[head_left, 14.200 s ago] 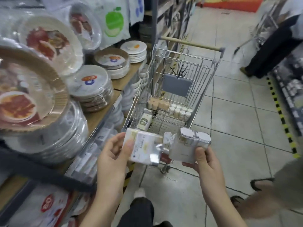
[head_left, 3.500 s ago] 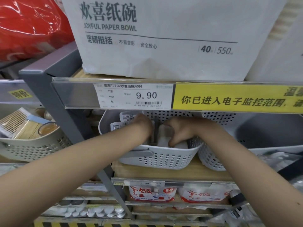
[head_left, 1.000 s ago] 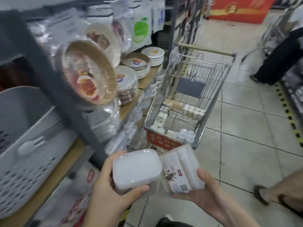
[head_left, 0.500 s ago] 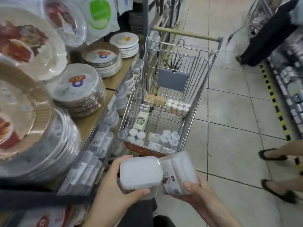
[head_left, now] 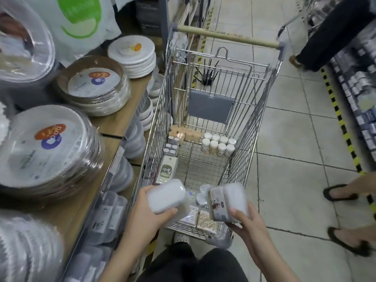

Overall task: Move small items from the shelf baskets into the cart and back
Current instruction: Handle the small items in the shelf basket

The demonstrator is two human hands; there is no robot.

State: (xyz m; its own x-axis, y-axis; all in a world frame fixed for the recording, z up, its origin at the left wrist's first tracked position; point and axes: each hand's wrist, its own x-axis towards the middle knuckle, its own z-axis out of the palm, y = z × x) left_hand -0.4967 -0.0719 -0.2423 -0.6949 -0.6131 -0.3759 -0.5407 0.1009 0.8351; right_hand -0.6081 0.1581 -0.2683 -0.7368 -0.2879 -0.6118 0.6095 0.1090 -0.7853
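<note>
My left hand grips a white plastic box pack over the near end of the wire shopping cart. My right hand holds a second pack of white boxes with a printed label, tilted on its side just above the cart's near rim. Inside the cart lie several small items: white-capped jars, tan cups, a flat green-labelled pack and small white tubs.
The wooden shelf on my left carries wrapped stacks of paper plates and white plates. A person in dark trousers stands beyond the cart. Sandalled feet stand on the tiled floor at the right.
I have stepped closer to the cart. Both hands have carried their packs forward, from short of the cart to over its near end.
</note>
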